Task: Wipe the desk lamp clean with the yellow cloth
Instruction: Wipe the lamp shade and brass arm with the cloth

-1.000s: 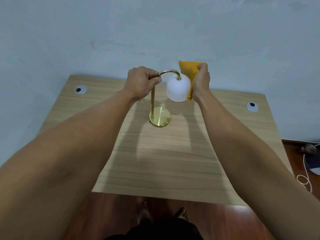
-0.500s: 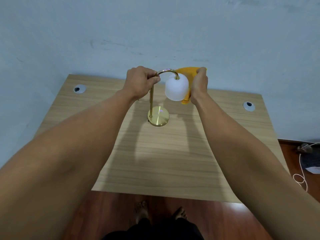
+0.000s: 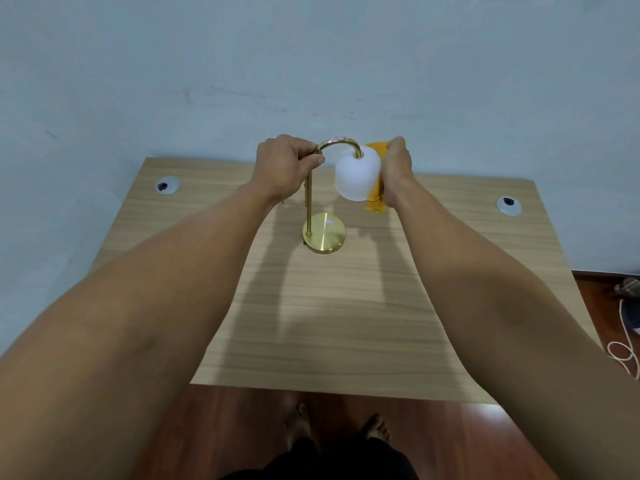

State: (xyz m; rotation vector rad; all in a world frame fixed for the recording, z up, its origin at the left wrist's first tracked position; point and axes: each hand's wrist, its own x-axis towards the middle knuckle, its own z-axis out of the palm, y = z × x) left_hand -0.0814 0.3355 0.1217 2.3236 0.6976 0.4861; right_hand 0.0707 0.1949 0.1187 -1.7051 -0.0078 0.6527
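A brass desk lamp (image 3: 324, 237) with a curved neck and a white frosted shade (image 3: 356, 174) stands upright at the back middle of the wooden desk (image 3: 329, 323). My left hand (image 3: 285, 166) grips the top of the lamp's stem where the neck begins to curve. My right hand (image 3: 396, 174) presses the yellow cloth (image 3: 375, 202) against the right side of the shade. Most of the cloth is hidden behind my hand and the shade; its top corner and lower edge show.
Two grey cable grommets (image 3: 167, 185) (image 3: 508, 205) sit at the desk's back corners. A pale wall rises right behind the desk. A white cord (image 3: 623, 351) and dark items lie on the red-brown floor at the right. My bare feet (image 3: 336, 427) stand below the desk's front edge.
My right hand has slid the cloth down from above and behind the shade onto its right side. The left hand has kept its grip on the stem.
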